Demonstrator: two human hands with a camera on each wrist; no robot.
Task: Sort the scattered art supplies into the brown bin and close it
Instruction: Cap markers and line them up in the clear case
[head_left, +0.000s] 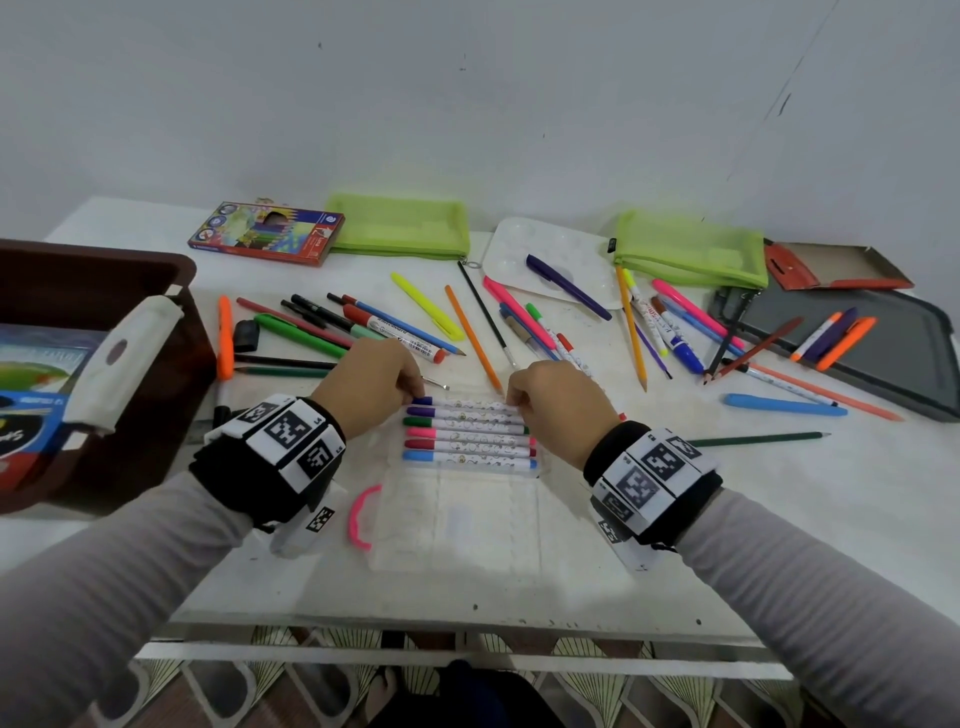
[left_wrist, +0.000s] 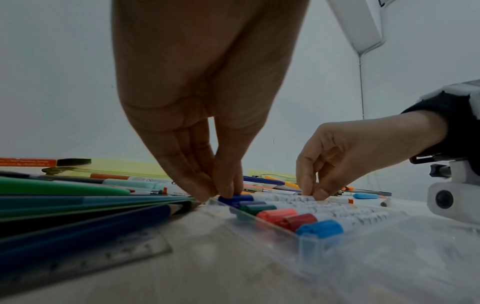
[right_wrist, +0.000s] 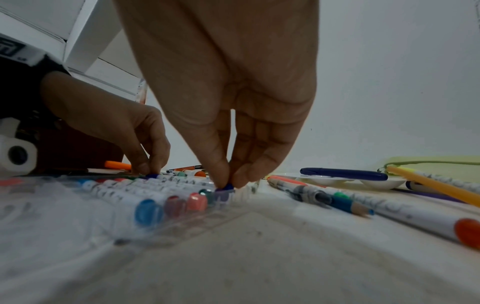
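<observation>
A clear plastic marker case (head_left: 462, 512) lies open in front of me with several white markers in a row. The farthest one, a dark-blue-capped marker (head_left: 467, 402), is pinched at both ends. My left hand (head_left: 418, 392) pinches its blue cap (left_wrist: 237, 199), and my right hand (head_left: 511, 400) pinches its other end (right_wrist: 228, 187). In the left wrist view the left hand (left_wrist: 223, 195) has thumb and fingers closed on the cap. The right hand (right_wrist: 230, 186) shows the same pinch in the right wrist view. The brown bin (head_left: 104, 270) stands open at the left with boxes inside.
Pens, pencils and highlighters (head_left: 363, 327) lie scattered behind the case. Two green mesh pouches (head_left: 400, 226), a coloured-pencil box (head_left: 267, 234) and a white palette (head_left: 550, 249) sit at the back. A dark grey lid (head_left: 893, 364) lies at the right. A ruler (left_wrist: 103, 259) lies near my left wrist.
</observation>
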